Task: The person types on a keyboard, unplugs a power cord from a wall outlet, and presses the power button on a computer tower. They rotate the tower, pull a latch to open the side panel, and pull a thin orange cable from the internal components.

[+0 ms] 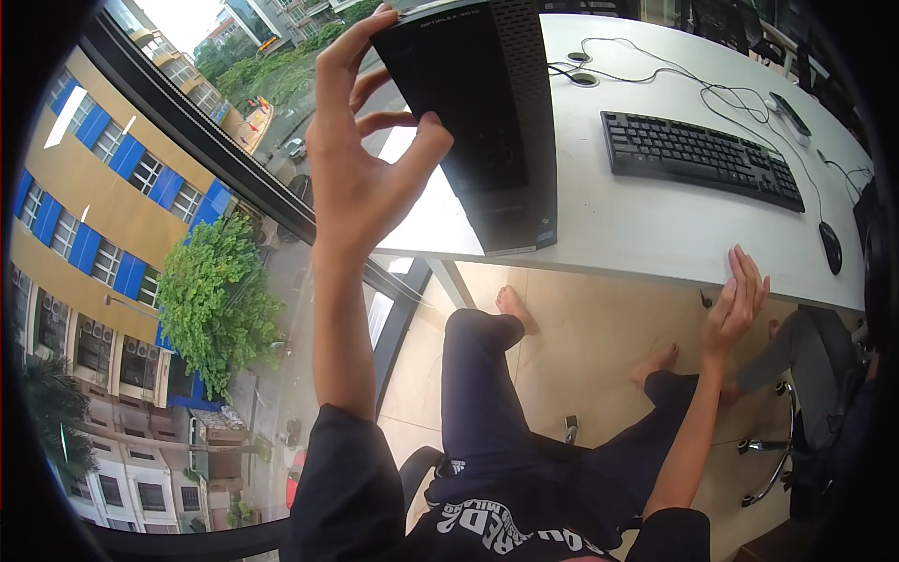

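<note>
A black desktop computer tower (487, 131) stands upright on the white table (599, 225), its front towards me and its base at the table's near edge. My left hand (370, 169) is at the tower's upper left side, thumb against the front and fingers reaching to the top corner and behind the side. Parts of those fingers are hidden by the case. My right hand (735, 304) rests by the table's front edge, fingers stretched out, with nothing in it. Beyond it lie a black keyboard (702, 159) and a black mouse (830, 247).
Loose black cables (693, 70) run across the table from a round cable hole (584, 81). A small black device (789, 114) lies at the far right. A large window with a dark frame (206, 122) borders the left. Another person's leg (810, 365) and a chair base (782, 450) are at right.
</note>
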A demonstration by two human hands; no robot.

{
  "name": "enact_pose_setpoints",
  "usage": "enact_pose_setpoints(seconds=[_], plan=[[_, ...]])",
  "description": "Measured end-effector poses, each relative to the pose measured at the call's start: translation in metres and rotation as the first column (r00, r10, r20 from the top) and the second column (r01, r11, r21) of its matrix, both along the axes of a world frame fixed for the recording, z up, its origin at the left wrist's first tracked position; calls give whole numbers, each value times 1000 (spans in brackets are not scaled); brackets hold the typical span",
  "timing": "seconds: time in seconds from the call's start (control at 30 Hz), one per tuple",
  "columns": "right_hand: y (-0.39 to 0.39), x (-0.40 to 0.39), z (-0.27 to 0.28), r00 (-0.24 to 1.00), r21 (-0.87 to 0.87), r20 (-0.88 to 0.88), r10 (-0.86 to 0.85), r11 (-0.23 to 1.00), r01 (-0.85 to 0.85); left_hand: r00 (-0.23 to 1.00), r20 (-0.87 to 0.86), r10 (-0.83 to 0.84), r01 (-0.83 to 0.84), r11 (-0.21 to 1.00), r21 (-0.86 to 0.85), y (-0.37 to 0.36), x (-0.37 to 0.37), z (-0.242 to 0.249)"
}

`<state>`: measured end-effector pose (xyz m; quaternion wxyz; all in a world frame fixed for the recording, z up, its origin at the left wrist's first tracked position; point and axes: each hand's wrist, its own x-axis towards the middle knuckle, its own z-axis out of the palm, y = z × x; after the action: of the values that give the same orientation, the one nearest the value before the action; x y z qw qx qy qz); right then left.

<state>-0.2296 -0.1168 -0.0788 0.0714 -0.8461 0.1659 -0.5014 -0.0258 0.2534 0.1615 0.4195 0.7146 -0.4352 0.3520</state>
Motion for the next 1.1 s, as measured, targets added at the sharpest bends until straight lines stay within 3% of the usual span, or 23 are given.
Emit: enact_pose_setpoints(seconds=[0.27, 0.47, 0.57, 0.77, 0.83, 0.97, 1.07, 1.1], plan=[[-3, 0, -4, 1000, -22, 3, -2, 1000, 3, 999, 15, 29, -29, 1000, -12, 5, 3, 0], [-5, 1, -6, 1000, -27, 9, 1, 1000, -1, 993, -79, -84, 79, 995, -62, 6, 11, 2], [-5, 0, -5, 1000, -26, 1, 5, 1000, -5, 989, 98, -108, 114, 992, -62, 1, 19, 0], [-3, -2, -2, 1000, -11, -14, 4, 1000, -4, 990, 122, -66, 73, 996, -55, 0, 21, -3], [-2, -2, -2, 1000, -7, -17, 4, 1000, -4, 998, -6, -57, 57, 998, -21, -5, -13, 6], [-2, -3, -1, 1000, 3, -19, 13, 1000, -13, 977, -163, -139, 121, 986, -114, 0, 3, -2], [-3, -4, -4, 1000, 10, -16, 15, 1000, -14, 954, -178, -242, 213, 963, -165, -1, 3, -4], [-3, -5, -4, 1000, 11, -15, 15, 1000, -15, 969, -151, -196, 175, 974, -144, -2, 3, -4]])
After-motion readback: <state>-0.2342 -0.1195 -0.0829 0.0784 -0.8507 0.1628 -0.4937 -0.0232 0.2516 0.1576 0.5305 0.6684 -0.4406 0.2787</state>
